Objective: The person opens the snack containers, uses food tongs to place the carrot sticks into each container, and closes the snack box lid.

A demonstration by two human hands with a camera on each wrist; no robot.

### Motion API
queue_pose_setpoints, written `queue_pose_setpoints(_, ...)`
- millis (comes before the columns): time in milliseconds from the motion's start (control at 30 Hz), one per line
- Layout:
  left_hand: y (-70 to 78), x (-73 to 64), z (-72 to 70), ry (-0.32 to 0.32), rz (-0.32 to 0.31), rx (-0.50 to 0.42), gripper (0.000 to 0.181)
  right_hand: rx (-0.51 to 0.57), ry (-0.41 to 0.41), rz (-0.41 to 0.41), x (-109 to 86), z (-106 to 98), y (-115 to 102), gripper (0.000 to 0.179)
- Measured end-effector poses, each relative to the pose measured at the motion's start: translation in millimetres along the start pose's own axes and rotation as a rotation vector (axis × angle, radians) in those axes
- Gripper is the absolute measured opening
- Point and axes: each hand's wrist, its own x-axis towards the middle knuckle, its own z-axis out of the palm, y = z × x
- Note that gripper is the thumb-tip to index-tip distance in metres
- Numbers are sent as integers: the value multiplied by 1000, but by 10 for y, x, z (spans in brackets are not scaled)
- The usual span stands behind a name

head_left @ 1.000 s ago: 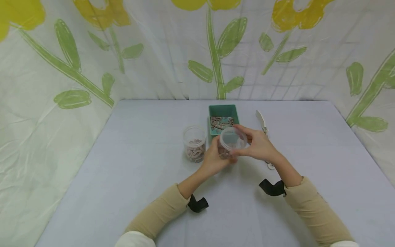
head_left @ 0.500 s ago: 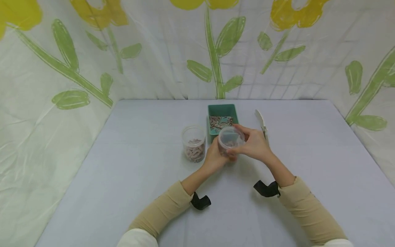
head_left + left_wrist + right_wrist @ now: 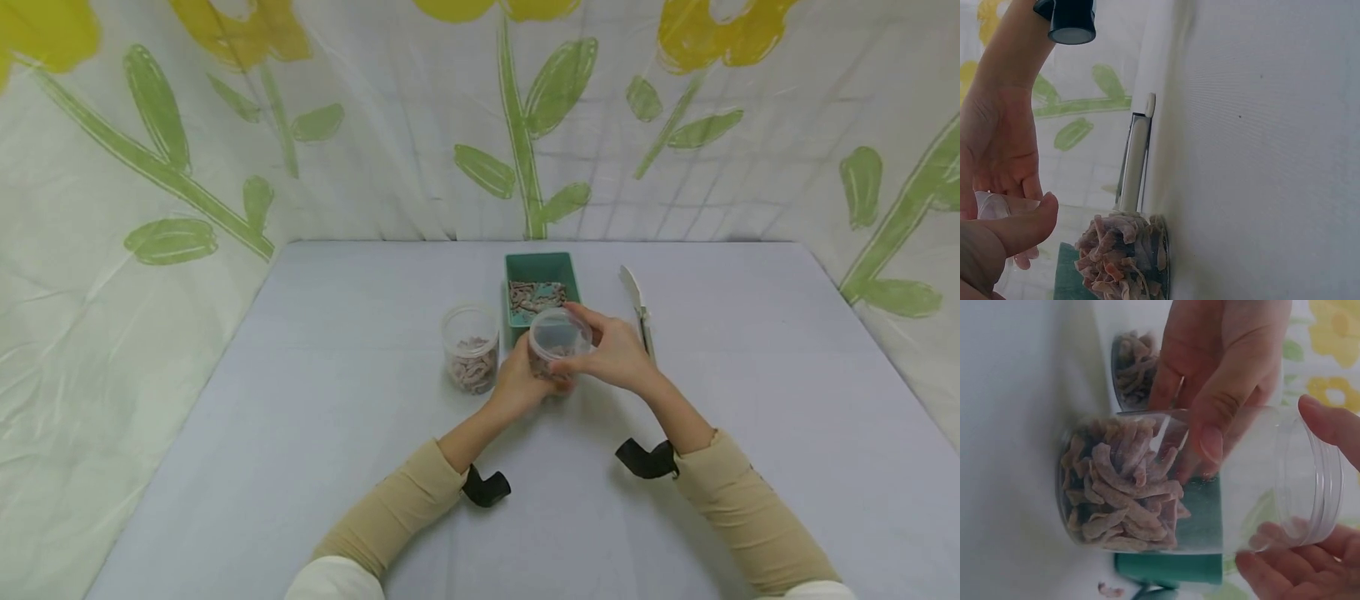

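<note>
A clear plastic jar stands upright near the table's middle, its lower part filled with brownish dried strips. My left hand grips the jar's body from the left, thumb along its side. At the top, my right hand holds the clear ridged rim between thumb and fingers. In the left wrist view, the jar's base with its strips is close to the tabletop. A second clear jar, also part full of strips, stands just left of my left hand.
Behind the hands stands a green rectangular box with similar strips inside. Right of it lie tongs with pale tips, partly hidden by my right hand and wrist. A white curtain with painted flowers hangs behind the table.
My right hand and the jar's clear top have shifted slightly left, and the top sits squarer over the body. My left hand keeps its grip. The tongs' ring end has gone behind my right wrist.
</note>
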Motion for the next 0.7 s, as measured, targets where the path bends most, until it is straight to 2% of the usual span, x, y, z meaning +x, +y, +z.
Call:
queue_pose_setpoints(167,17,-28,-28,-4,-12,22,86,50,-61,-24,-11,-5,28,93)
queue_pose_setpoints(267,17,-69,-56,-12,-29,46,91,120,-115,-45,-24,-39,66,95)
queue_pose_setpoints(400,12,-166,-119,-42,-81,96,100,190,-117,-35,-54,-166,121,86)
queue_pose_setpoints(533,-1,-291,-224,-99,-129,131,106,151,-73,12,-107,-332,172,77)
queue_pose_setpoints(700,-44,-430,-407,-189,-109,175,103,80,-69,90,-211,-449,291,77)
